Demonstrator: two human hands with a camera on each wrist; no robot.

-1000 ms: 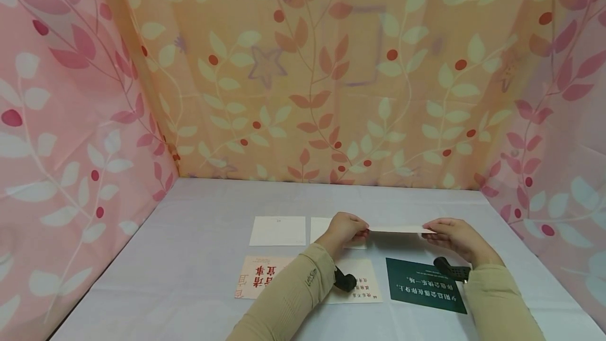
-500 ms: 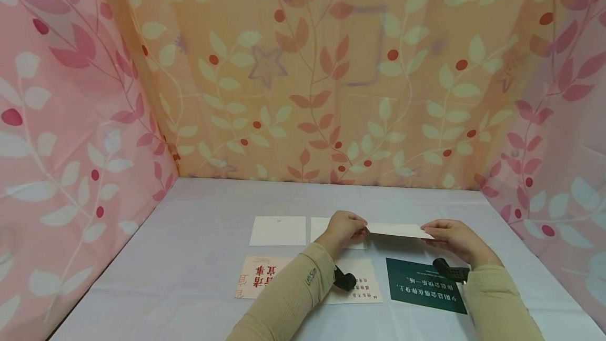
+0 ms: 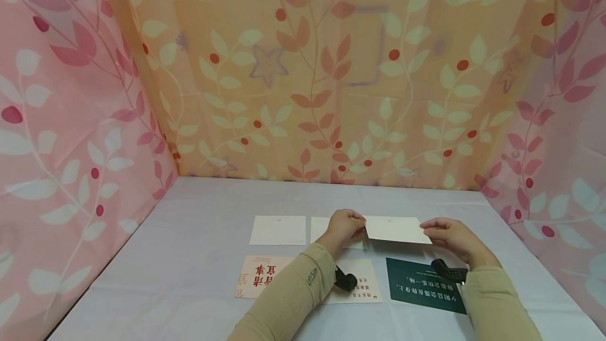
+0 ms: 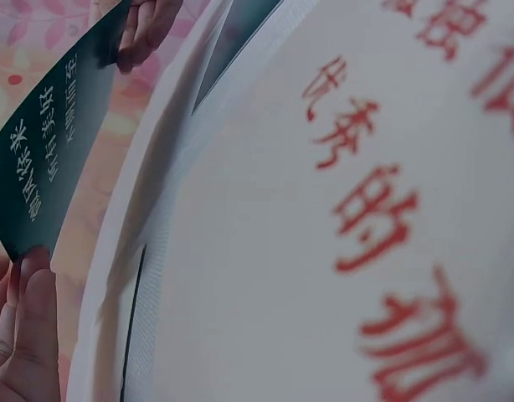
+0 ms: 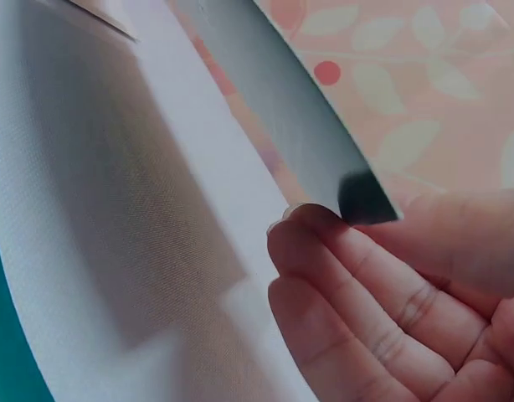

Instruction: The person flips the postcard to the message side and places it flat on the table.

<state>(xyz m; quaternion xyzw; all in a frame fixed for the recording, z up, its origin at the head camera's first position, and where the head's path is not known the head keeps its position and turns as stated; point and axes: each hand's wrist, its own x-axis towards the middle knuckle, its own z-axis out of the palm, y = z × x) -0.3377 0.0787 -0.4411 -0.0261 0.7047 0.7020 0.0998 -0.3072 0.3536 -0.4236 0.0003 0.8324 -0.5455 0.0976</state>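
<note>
A card (image 3: 396, 231) is raised off the table, its blank white face tilted up in the head view. Dark green with white characters covers the underside of this card (image 4: 60, 138) in the left wrist view. My left hand (image 3: 344, 229) pinches its left edge between thumb and fingers. At the opposite corner, my right hand (image 3: 456, 239) pinches the card (image 5: 282, 88) with thumb and forefinger, the other fingers bent below. Flat on the table in front lies another dark green card (image 3: 418, 286) with white characters.
Two white cards lie behind: one fully visible (image 3: 278, 230), another (image 3: 318, 225) partly behind my left hand. Nearer are a pinkish card (image 3: 253, 278) with red characters and a cream card (image 3: 369, 270), both partly covered by my left sleeve. Patterned curtains (image 3: 303, 93) enclose the white table (image 3: 156, 267).
The held card has tipped from nearly edge-on so that its white face now shows broadly, with its near edge lower. Both hands stay almost in place; the cards on the table have not moved.
</note>
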